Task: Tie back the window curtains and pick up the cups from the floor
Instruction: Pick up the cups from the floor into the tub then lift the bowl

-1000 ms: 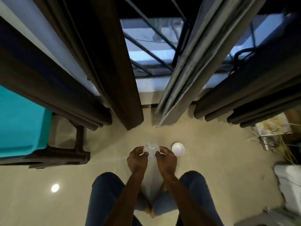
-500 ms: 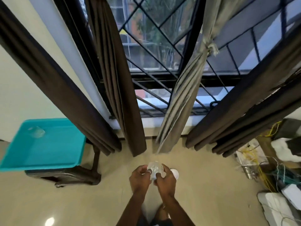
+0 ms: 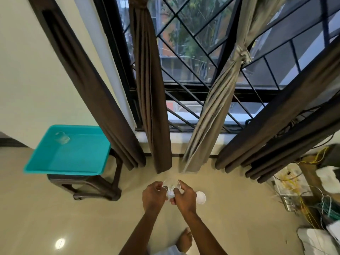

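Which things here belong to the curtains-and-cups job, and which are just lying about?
Job:
clear plastic cup, gripped by left hand and right hand
white round cup on the beige floor
second clear cup in the teal plastic tray
brown curtain
grey knotted curtain

Lying about:
dark wooden stool under the tray
tangled yellow wires
white bags

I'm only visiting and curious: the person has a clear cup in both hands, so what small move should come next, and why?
Probably carry the clear cup left to the teal tray. The left hand and right hand both grip it, and another clear cup lies in that tray. The white cup on the floor could follow.
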